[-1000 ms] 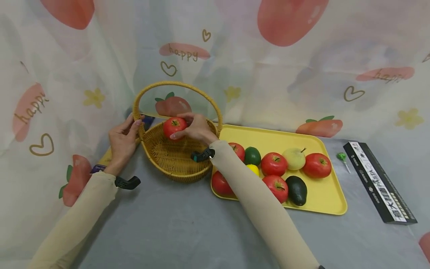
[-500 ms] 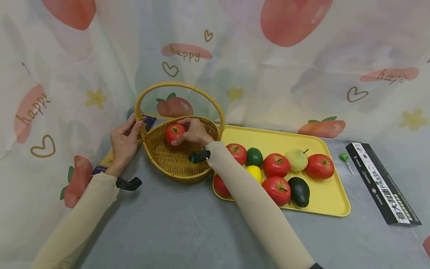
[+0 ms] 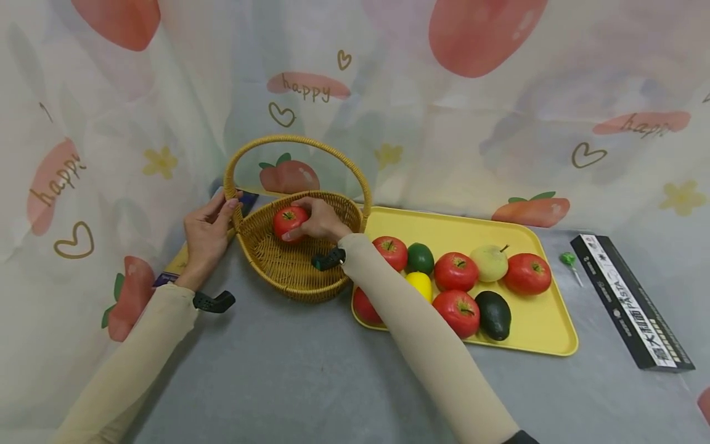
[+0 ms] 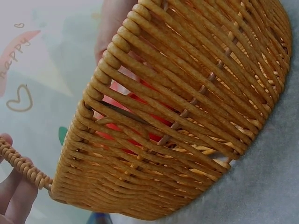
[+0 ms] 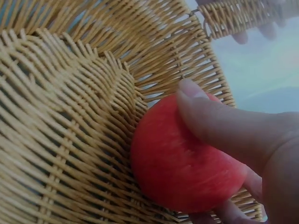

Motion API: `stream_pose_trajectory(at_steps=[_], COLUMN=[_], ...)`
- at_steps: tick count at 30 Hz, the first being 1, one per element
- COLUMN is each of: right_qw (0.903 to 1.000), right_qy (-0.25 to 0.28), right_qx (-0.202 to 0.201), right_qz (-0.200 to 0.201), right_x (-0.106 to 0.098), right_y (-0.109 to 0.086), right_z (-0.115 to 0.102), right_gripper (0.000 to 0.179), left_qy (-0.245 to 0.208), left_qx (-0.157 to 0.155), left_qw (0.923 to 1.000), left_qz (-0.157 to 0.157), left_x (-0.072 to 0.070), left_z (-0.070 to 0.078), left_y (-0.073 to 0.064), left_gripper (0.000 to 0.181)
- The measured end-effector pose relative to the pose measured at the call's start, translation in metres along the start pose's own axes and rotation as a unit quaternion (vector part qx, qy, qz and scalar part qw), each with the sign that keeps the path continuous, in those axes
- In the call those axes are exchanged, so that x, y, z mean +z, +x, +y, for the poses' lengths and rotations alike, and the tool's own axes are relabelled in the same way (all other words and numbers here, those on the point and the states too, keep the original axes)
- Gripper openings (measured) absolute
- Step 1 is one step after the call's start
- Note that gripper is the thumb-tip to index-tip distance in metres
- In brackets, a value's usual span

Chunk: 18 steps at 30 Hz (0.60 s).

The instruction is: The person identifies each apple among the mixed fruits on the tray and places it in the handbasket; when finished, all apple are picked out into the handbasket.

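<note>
A wicker basket [image 3: 288, 265] with a tall arched handle stands on the grey table, left of centre. My left hand [image 3: 205, 234] grips the lower left end of that handle; its fingers [image 4: 21, 198] show beside the handle in the left wrist view. Inside the basket, toward its back, my right hand [image 3: 322, 221] holds a red apple [image 3: 290, 223]. The thumb [image 5: 219, 123] lies across the apple in the right wrist view, with other fingers curled under it. Through the weave, the left wrist view shows red patches of the apple [image 4: 140, 112].
Right of the basket a yellow tray [image 3: 540, 333] bears several red apples [image 3: 456, 271], an avocado [image 3: 492, 316], a pear [image 3: 490, 263], a green fruit [image 3: 420, 258] and a yellow fruit [image 3: 420, 285]. A lollipop [image 3: 568, 259] and black pasta box [image 3: 629, 302] lie farther right. A printed curtain [image 3: 444, 123] hangs behind.
My right hand has lowered the red apple from about the rim level down into the basket; over the last half second it has barely moved. The left hand stays on the handle.
</note>
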State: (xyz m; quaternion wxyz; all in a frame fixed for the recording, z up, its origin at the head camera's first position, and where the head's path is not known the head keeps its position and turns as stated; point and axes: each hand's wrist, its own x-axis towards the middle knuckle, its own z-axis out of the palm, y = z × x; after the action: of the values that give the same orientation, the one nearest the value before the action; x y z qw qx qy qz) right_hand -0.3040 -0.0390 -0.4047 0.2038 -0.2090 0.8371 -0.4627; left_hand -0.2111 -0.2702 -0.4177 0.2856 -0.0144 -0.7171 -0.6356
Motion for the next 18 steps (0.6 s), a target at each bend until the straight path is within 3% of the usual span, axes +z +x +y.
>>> stream_pose_trajectory(at_steps=[4,9,14,18], right_qw=[0.9997,0.9978,0.9913,0.9878], right_qy=[-0.018,-0.049,-0.071,-0.025], right_qx=[-0.003,-0.032,-0.103,-0.148], right_qz=[-0.018,-0.033,-0.041,-0.041], right_x=[-0.002,-0.012,-0.037,-0.066], right_y=[-0.005,-0.027,-0.067,-0.107], right_z=[0.0,-0.01,-0.025,-0.028], right_gripper=[0.088,0.1,0.097,0.083], left_qy=[0.007,0.006,-0.017,-0.031], left_qx=[0.001,-0.008,-0.012,-0.018], left_qw=[1.0,0.9999,0.9998,0.9994], left_qz=[0.0,0.003,0.004,0.005], left_x=[0.0,0.002,0.002,0.002], left_z=[0.001,0.0,0.003,0.006], left_y=[-0.001,-0.004,-0.004,-0.003], left_gripper=[0.037,0.036,0.036,0.037])
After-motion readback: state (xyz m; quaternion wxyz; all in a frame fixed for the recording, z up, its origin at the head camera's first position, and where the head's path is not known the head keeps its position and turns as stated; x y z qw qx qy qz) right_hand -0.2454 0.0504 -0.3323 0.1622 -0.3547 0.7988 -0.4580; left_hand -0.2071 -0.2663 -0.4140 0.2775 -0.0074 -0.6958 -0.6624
